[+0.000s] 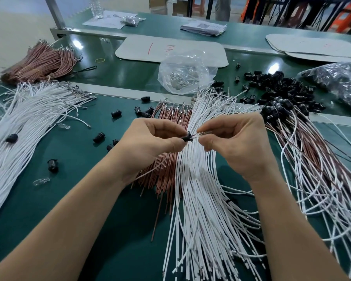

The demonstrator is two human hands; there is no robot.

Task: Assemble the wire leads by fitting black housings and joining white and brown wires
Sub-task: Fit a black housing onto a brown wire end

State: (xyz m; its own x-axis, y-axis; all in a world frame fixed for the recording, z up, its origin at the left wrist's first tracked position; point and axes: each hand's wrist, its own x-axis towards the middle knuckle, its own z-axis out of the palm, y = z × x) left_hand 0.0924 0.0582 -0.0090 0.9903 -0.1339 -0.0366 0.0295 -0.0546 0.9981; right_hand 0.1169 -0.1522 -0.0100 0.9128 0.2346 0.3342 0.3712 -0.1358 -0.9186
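Head view: the step in hand looks like seating a wire's metal end into a housing. Just above the middle of the frame, the left hand [150, 136] pinches a black housing [187, 136] between thumb and curled fingers. The right hand [235, 138] pinches a terminal [203, 133] between thumb and forefinger, its tip at the housing's mouth. Whether the tip is already inside is too small to tell, and so is the colour of the wire behind it. A thin wire trails down from under the left hand, but I cannot tell if it is already fitted.

The next move calls for a straight push along the housing's axis, with the left hand holding firm and the terminal lined up with its slot.

Both forearms reach in from the lower corners. The wrists are raised off the bench [89, 209] and the knuckles face each other, close together.

The stock lies under the hands: white wires [201, 199] fan toward the bottom edge, with brown wires [164, 165] just left of them. Loose housings [282, 88] are heaped at upper right. What seem to be finished leads [312, 159] spread down the right side.
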